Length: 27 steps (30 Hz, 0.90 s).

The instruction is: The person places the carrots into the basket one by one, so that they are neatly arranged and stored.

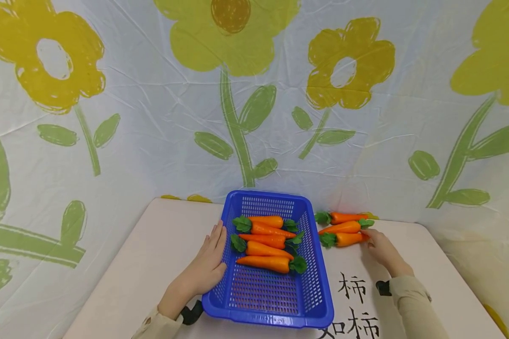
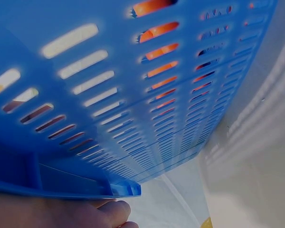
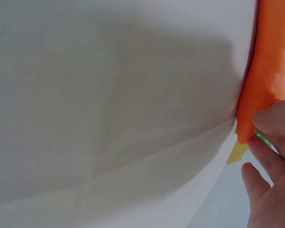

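Observation:
A blue plastic basket (image 1: 268, 321) with slotted walls stands on the table, and several carrots with green leaf tops (image 1: 263, 262) lie in a row inside it. Against its left side rests my left hand (image 1: 207, 264), fingers extended along the wall; in the left wrist view the fingertips (image 2: 115, 213) show just under the blue rim (image 2: 61, 191). To the right of the basket lie three more carrots. My right hand (image 1: 383, 250) pinches the tip of the nearest carrot (image 1: 348, 240) between thumb and fingers, seen closely as an orange carrot (image 3: 268, 61) in the right wrist view.
Behind the table (image 1: 152, 254) hangs a white cloth (image 1: 152, 155) printed with yellow flowers, which also spans both sides. Black characters (image 1: 352, 288) mark the tabletop right of the basket. The other two loose carrots (image 1: 341, 228) lie just behind the pinched one.

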Motion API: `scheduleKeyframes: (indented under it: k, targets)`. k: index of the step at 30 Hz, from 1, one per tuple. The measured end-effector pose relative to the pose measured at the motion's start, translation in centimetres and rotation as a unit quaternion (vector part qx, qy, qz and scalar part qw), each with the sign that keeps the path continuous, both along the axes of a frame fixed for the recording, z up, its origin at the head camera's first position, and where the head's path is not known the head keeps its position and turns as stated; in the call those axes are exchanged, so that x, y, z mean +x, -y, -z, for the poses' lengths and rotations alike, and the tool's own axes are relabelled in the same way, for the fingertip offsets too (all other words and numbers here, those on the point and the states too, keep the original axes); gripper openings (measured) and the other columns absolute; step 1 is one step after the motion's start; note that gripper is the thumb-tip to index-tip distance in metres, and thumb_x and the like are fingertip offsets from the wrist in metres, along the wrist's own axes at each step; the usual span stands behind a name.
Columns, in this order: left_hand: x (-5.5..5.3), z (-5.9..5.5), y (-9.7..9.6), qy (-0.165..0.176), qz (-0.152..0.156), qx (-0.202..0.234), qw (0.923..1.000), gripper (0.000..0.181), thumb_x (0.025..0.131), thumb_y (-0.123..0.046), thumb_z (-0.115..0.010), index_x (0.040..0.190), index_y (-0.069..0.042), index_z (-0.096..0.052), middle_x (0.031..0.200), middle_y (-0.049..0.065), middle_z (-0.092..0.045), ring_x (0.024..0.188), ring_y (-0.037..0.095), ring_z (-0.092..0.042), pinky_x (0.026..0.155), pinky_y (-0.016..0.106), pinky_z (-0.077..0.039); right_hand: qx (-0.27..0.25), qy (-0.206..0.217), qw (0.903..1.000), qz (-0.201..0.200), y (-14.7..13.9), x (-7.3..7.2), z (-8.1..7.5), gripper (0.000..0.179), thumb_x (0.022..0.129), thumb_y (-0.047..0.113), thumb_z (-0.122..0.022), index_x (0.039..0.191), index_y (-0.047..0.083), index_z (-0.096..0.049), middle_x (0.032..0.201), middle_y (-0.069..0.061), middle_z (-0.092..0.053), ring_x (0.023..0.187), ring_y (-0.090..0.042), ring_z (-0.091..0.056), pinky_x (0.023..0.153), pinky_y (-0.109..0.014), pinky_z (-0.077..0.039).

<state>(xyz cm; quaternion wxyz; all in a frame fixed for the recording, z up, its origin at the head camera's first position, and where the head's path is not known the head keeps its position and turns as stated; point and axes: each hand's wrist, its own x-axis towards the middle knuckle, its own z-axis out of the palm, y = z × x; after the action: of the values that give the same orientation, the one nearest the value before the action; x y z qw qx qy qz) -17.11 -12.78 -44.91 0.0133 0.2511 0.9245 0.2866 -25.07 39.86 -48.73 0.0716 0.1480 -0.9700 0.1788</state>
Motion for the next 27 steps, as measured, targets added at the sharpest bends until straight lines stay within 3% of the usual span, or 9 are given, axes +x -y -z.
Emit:
scheduleKeyframes:
  k: [13,27]
  targets:
    - [0.0,0.0,-0.1,0.005,-0.003,0.0,1.0,0.077,0.093,-0.007,-0.045,0.155,0.005,-0.001,0.164,0.016,0.013,0.151,0.031,0.009,0.119,0.055,-0.004,-0.04,0.017,0.9979,0.048,0.3,1.7,-0.5,0.027,0.078,-0.015,-0.059,0.105,-0.016,-0.065,0.104,-0.034,-0.063,0.101,-0.052,-0.056,0.094,-0.065,-0.042]
    - [0.0,-0.1,-0.2,0.013,-0.005,-0.001,0.9999,0.077,0.094,-0.007,-0.045,0.155,0.004,0.0,0.164,0.015,0.014,0.15,0.027,0.013,0.12,0.054,-0.001,-0.123,0.064,0.9827,0.123,-0.4,4.9,0.0,0.032,0.085,-0.006,-0.059,0.115,-0.009,-0.066,0.121,-0.035,-0.059,0.115,-0.054,-0.049,0.097,-0.068,-0.037]
